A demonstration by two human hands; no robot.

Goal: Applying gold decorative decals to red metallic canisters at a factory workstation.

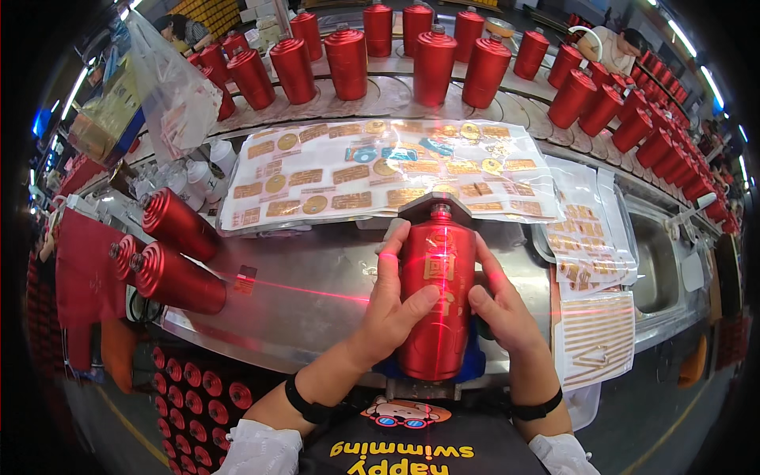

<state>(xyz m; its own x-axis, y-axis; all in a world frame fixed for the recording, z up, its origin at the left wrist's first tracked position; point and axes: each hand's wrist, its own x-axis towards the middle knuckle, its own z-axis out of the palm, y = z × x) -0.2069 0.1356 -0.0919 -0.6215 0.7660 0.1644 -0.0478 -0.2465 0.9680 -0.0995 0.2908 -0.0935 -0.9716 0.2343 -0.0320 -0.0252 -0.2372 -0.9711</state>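
A shiny red bottle [434,340] with gold decoration down its front lies before me, its neck pointing away against a dark metal stop. My left hand [393,305] is wrapped along its left side, thumb pressed on the front. Along the right side rests my right hand [505,305], fingers stretched toward the neck and thumb at the edge. The bottle's base sits over a blue support [473,360] near my body. Red laser lines cross the bottle lengthwise and sideways. Beyond its neck lies a sheet of gold stickers [332,176].
Three red bottles [182,281] lie at the left of the metal table [309,317]. More red bottles [346,63] stand along a curved conveyor at the back. Sticker sheets [594,336] and a sink [659,265] are at right. A crate of bottles [194,404] sits lower left. Other people work behind.
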